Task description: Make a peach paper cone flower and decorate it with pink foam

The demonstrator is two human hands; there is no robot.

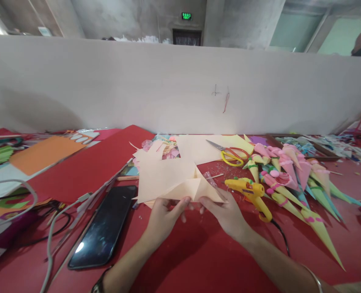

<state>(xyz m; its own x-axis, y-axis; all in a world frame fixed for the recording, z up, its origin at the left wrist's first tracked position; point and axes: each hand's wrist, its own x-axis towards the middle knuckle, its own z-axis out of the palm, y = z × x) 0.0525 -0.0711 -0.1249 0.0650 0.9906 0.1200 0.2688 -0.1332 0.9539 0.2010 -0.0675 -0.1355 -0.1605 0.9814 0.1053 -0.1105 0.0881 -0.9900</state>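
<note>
Both hands pinch the near edge of a cream sheet of paper (pixel 162 175) at the middle of the table. My left hand (pixel 163 217) has its thumb on top of the edge, left of a raised fold. Just right of that fold, my right hand (pixel 225 211) grips the same edge between thumb and fingers. The paper bulges up between the hands, and its far part lies flat over other scraps. Fingertips under the edge are partly hidden. A yellow glue gun (pixel 249 193) rests right of my right hand, and a black phone (pixel 105 228) lies left of my left hand.
Scissors with red and yellow handles (pixel 232 156) lie on cream paper behind. Several decorated paper cones (pixel 290 175) are piled at right. Red cardboard (pixel 89 162), an orange sheet (pixel 46 152) and a white cable (pixel 50 240) occupy the left. A white partition (pixel 156 85) stands behind.
</note>
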